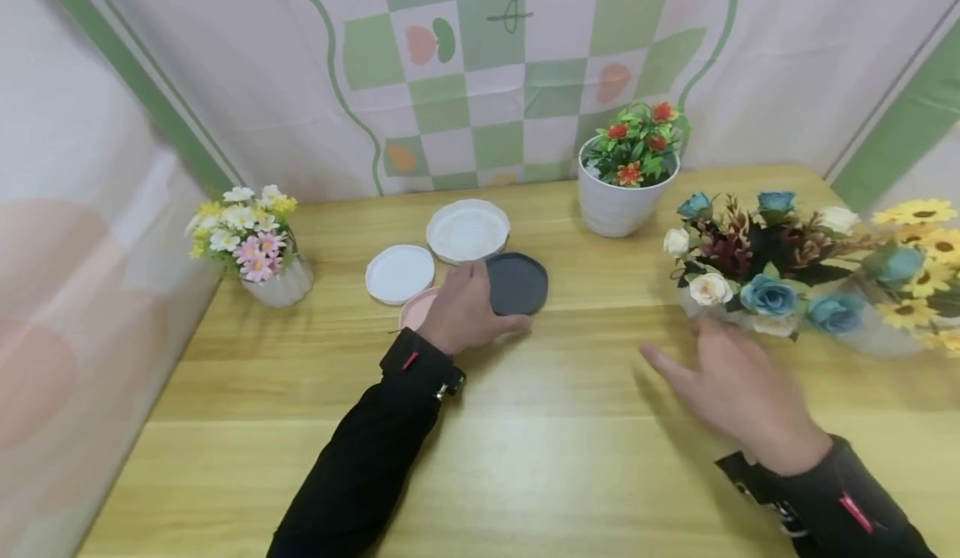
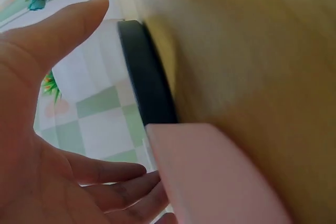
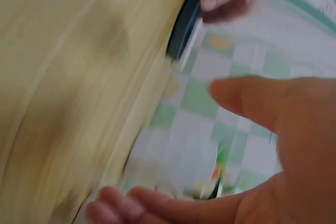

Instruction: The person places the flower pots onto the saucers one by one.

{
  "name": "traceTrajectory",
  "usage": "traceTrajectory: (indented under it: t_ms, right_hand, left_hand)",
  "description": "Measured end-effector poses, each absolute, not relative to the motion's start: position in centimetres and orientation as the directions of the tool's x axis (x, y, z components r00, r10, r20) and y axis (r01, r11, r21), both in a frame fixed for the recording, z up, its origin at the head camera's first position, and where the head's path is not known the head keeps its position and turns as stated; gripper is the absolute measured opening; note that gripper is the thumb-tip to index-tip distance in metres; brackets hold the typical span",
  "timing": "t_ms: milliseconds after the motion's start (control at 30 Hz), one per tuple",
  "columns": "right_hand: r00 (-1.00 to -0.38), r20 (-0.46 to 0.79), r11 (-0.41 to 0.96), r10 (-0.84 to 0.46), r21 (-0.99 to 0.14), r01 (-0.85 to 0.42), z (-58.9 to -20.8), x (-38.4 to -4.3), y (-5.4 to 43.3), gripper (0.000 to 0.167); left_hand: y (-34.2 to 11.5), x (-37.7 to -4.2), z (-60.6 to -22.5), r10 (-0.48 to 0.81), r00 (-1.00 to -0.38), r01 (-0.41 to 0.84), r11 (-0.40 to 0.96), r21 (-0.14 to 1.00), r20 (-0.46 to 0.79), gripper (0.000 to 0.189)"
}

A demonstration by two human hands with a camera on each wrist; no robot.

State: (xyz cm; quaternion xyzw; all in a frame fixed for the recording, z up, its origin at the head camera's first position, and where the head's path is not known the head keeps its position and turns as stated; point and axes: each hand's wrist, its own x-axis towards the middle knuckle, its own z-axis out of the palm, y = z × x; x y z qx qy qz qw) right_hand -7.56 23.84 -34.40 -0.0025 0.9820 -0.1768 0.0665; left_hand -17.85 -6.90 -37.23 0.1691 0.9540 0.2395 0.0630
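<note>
In the head view my left hand (image 1: 467,312) reaches over a group of small dishes, its thumb spread away from the fingers. It partly covers a pink dish (image 1: 415,308) and sits at the edge of a dark grey dish (image 1: 519,283). The left wrist view has its fingers by the side of the pink dish (image 2: 210,171); whether they touch cannot be told. A white dish (image 1: 400,275) and a white scalloped dish (image 1: 468,230) lie behind. My right hand (image 1: 746,387) hovers in front of the blue and cream artificial roses (image 1: 770,294), thumb apart, holding nothing.
A ribbed white pot of daisies (image 1: 281,285) stands at the table's left edge. Toward the back is a white pot (image 1: 618,204) with red flowers. Yellow flowers (image 1: 930,250) lie at the far right. A checkered curtain (image 1: 495,83) hangs behind the wooden table (image 1: 525,458).
</note>
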Motion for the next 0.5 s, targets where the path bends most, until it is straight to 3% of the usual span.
traceTrajectory:
  t_ms: [200,400,500]
  right_hand:
    - [-0.961,-0.273,0.952,0.046,-0.279,0.125,-34.1,-7.1,27.3,0.08]
    - [-0.987,-0.16,0.921,-0.002,-0.386,0.061,-35.3,-8.5,29.6,0.074]
    - [-0.993,-0.115,0.873,-0.028,-0.486,0.032,-35.8,-10.2,30.9,0.096]
  left_hand:
    - [-7.4,-18.0,-37.2,0.28,-0.959,0.225,0.841,0.492,-0.04,0.115]
    - [-7.3,-18.3,-37.2,0.282,-0.959,0.236,0.843,0.484,-0.023,0.115]
    - [-7.2,-18.4,-37.1,0.281,-0.959,0.233,0.841,0.488,-0.026,0.114]
